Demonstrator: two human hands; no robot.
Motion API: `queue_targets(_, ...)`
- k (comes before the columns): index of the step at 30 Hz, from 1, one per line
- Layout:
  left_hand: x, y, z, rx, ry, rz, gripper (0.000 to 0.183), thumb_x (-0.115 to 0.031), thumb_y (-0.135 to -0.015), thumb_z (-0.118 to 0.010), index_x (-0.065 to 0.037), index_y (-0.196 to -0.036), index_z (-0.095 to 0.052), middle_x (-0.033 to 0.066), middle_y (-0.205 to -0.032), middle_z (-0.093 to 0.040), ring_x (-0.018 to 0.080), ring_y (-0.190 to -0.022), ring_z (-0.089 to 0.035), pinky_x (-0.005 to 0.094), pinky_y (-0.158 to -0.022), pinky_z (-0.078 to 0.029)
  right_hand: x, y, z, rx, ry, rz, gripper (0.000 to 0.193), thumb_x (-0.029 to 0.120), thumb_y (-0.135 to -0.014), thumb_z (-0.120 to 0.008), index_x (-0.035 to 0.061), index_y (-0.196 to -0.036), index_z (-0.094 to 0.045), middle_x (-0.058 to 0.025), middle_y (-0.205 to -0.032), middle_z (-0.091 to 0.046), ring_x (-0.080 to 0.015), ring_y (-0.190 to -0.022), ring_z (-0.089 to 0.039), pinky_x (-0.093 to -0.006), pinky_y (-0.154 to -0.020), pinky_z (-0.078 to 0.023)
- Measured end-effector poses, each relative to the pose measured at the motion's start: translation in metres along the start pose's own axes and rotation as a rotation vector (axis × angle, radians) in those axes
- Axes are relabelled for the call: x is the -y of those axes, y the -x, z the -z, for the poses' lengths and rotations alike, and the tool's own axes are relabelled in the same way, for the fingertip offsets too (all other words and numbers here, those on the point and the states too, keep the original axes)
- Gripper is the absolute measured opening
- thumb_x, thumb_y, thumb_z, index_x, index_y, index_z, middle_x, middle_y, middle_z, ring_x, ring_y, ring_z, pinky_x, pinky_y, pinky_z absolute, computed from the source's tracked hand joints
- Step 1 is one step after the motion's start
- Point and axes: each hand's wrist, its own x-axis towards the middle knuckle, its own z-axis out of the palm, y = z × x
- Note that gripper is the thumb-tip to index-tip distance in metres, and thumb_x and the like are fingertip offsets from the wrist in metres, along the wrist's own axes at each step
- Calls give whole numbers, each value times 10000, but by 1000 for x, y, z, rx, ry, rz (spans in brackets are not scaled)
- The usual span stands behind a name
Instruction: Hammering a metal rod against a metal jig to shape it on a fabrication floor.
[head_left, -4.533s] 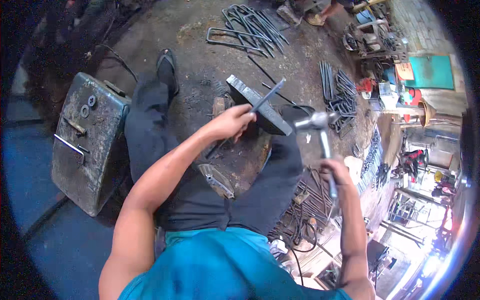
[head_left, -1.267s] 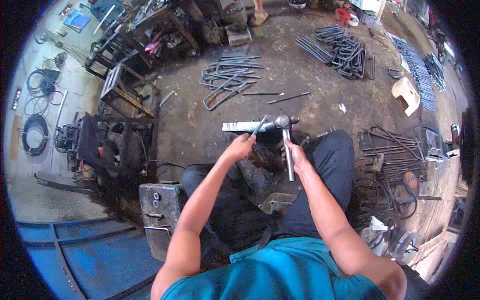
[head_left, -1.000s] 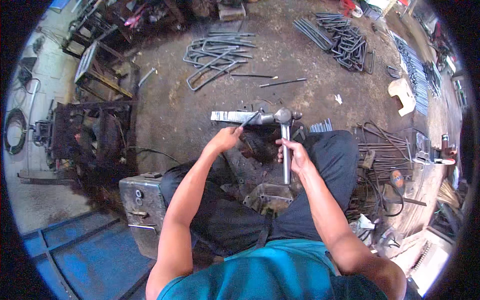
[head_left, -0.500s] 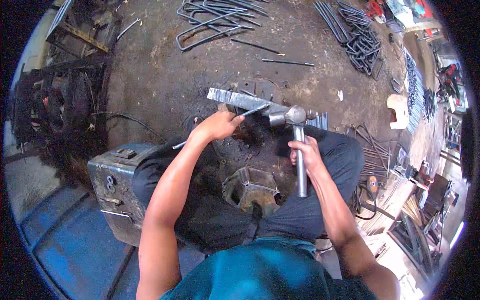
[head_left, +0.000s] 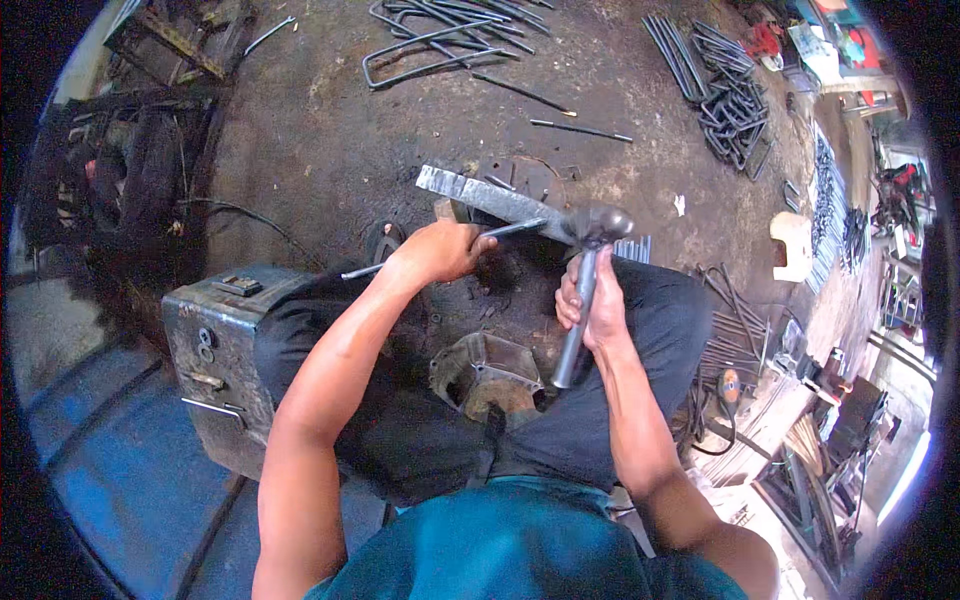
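Hammer (head_left: 572, 345): silver-grey, head darker on its rounded end. Rod (head_left: 515, 229): bluish grey. Metal bar (head_left: 490, 198): pale silvery grey on top, streaked darker. Shirt (head_left: 480, 545): plain teal; trousers (head_left: 665, 315): black. Box (head_left: 225, 350): dark grey, blotched with brown scuffs. Surface at left (head_left: 130, 480): blue, crossed by dark stripes. Floor (head_left: 310, 130): brown, mottled with paler patches. Bent rods (head_left: 430, 70): dark grey. Cut-out piece (head_left: 795, 245): cream. Grip among the cables (head_left: 729, 382): orange.
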Motion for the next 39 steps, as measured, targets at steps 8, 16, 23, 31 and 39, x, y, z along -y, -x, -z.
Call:
queue_targets(8, 6, 0, -1, -8, -93, -49, 466, -430, -947, -434, 0, -884, -602, 273, -866, -628, 440, -841, -616, 534, -747, -479, 6, 23, -29, 272, 117, 356, 454, 519, -943, -435, 76, -841, -423, -14, -534, -384, -118, -453, -382, -249, -438, -331)
queue_targets(16, 12, 1, -7, -76, -78, -83, 452, -420, -943, -459, 2, -848, -590, 270, -805, -627, 437, -756, -626, 519, -669, -494, -34, 1, -17, -210, 417, -33, 539, 590, -940, -367, 96, -732, -425, 0, -476, -375, -101, -354, -367, -255, -349, -317)
queue_targets(23, 6, 2, -5, -87, 8, -37, 481, -426, -927, -463, 18, -923, -648, 274, -829, -637, 431, -815, -625, 514, -750, -488, -27, -3, -27, -186, 354, -20, 605, 696, -867, -394, 108, -727, -425, 13, -478, -367, -94, -358, -367, -243, -352, -319)
queue_targets(31, 14, 2, -7, -112, -27, -42, 428, -440, -912, -476, -64, -902, -680, 217, -847, -657, 412, -832, -627, 510, -751, -489, -16, 19, -39, 30, 190, 200, 591, 648, -896, -388, 74, -770, -448, -14, -494, -390, -125, -363, -396, -266, -348, -339)
queue_targets(39, 6, 2, -4, -321, 76, -47, 466, -443, -917, -483, -13, -883, -661, 231, -836, -643, 422, -829, -618, 512, -752, -484, -34, -11, -7, -191, 677, 140, 480, 524, -951, -426, 89, -748, -438, 7, -474, -391, -87, -372, -397, -256, -348, -316)
